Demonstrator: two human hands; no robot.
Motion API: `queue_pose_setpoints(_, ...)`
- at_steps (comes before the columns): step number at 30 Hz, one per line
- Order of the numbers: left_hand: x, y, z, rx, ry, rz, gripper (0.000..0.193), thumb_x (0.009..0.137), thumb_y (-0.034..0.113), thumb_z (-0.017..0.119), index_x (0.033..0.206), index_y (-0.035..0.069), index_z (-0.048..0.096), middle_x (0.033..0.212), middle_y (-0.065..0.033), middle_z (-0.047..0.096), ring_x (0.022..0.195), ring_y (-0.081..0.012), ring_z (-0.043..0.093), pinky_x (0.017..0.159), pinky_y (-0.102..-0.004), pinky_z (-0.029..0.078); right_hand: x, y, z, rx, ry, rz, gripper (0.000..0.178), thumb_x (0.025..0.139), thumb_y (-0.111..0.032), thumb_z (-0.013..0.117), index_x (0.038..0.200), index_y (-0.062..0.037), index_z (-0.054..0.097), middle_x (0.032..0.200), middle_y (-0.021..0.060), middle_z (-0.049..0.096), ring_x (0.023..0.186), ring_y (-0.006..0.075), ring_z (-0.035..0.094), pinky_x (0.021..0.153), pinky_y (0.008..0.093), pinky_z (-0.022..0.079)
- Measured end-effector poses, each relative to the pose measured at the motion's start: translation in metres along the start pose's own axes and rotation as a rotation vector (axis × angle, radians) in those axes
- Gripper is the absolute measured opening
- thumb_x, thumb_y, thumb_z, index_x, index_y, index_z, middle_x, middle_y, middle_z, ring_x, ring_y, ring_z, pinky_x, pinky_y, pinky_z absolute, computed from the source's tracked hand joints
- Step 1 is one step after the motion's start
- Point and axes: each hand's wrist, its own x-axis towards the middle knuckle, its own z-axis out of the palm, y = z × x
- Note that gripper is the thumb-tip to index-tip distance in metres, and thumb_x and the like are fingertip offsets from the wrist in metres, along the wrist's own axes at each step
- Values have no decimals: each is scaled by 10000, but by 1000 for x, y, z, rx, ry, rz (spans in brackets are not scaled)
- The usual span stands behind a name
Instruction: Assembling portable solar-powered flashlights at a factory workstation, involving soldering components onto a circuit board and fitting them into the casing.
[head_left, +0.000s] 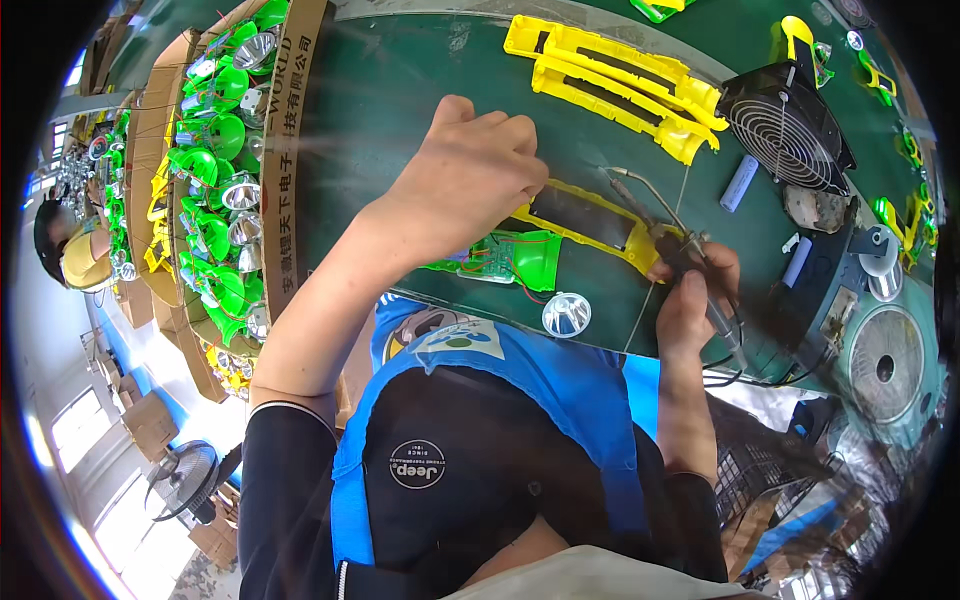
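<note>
In the head view, the near edge of the green table [385, 75] runs just beyond the blue apron [540, 370]; a green lamp housing [535, 258] and a silver reflector [567, 314] lie close to that edge. Room for moving opens between the left hand [472, 165] and the far side. A cardboard box [290, 170] bounds the left, and a square black fan [785, 130] stands at the far right.

Counted: one soldering iron [684, 255], one green housing, one loose reflector, two blue cylindrical cells [739, 184] on the right, two yellow housings [640, 118] at the far side and a third yellow housing [588, 238] between the hands.

This third one's long axis slants from far left to near right. The iron slants the other way, tip pointing far and left, over the housing's right part.

The right hand [684, 315] grips the iron's handle, fingers wrapped round. The left hand's fingers are curled in at the housing's left end; whether they pinch anything cannot be told.
</note>
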Motion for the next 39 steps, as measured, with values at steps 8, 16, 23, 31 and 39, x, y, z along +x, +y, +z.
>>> queue_pose_setpoints(8, -25, 35, -7, -89, 142, -39, 243, 617, 137, 780, 810, 109, 634, 955, -18, 536, 954, -232, 510, 845, -374, 361, 0, 1, -2, -17, -2, -52, 329, 883, -242, 638, 1020, 11, 479, 859, 146, 608, 754, 184, 620, 725, 304, 509)
queue_pose_setpoints(16, -33, 54, 26, -101, 310, 56, 201, 700, 68, 711, 850, 103, 582, 861, -10, 582, 911, -212, 551, 887, -380, 367, 15, 1, 23, -26, 62, -180, 301, 946, -233, 566, 1132, -17, 468, 1007, 112, 603, 915, 170, 613, 853, 292, 452)
queue_pose_setpoints(23, -15, 68, 40, -27, 339, -27, 115, 738, 81, 663, 840, 84, 609, 805, -51, 595, 843, -236, 565, 829, -375, 404, -4, 1, 39, 126, 35, -52, 270, 953, -227, 538, 1105, -20, 457, 986, 104, 589, 905, 145, 568, 855, 293, 435)
queue_pose_setpoints(31, -3, 67, 40, 78, 155, -50, 63, 736, 74, 617, 788, 69, 581, 769, -62, 560, 798, -233, 553, 800, -354, 405, 18, -24, -41, 262, -119, 248, 262, 881, -201, 609, 992, 17, 516, 881, 148, 615, 719, 173, 574, 755, 325, 477)
queue_pose_setpoints(39, 9, 69, 36, 80, 21, -111, 30, 764, 74, 611, 751, 52, 595, 745, -83, 568, 803, -254, 574, 779, -374, 420, 46, -42, -45, -115, -362, 392, 147, 827, -78, 637, 895, 32, 566, 765, 72, 621, 658, 114, 619, 646, 231, 483)
